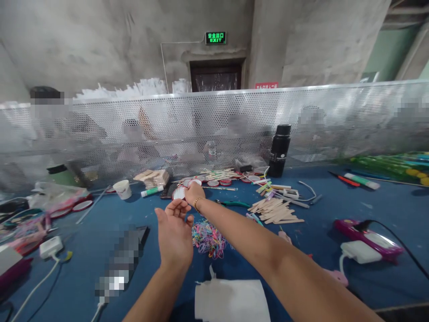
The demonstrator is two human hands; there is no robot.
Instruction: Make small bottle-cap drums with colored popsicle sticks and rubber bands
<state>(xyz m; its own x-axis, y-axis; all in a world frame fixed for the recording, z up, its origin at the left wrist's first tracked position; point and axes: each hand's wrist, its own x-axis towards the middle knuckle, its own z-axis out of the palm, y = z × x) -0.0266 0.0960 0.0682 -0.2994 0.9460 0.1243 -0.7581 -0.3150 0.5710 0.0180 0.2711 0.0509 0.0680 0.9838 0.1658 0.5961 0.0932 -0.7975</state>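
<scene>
- In the head view, the right hand (195,192) reaches across the tabletop (301,250) to a red-rimmed white disc (178,193), its fingers at the disc's edge; whether that grip has closed on it, I cannot tell.
- The disc is beyond the left hand's fingertips, near a green-and-white glue stick (152,191); more red-rimmed discs (225,182) are farther back.
- The left hand (176,235) has its palm bared and fingers loosely bent, its grip unclosed, just beside a heap of multicoloured elastic bands (210,239).
- A chain bracelet (196,204) circles the right wrist.
- Beyond the right forearm are teal-handled pliers (236,204) and a spread of flat wooden sticks (276,211).
- A paper cup (122,190) is left of the glue stick; a black thermos bottle (279,152) stands upright before the perforated metal screen (201,116).
- A white sheet (232,300) is nearest the wearer, between the forearms.
- On the right, a white charger (361,252) is plugged into a purple power strip (385,250).
</scene>
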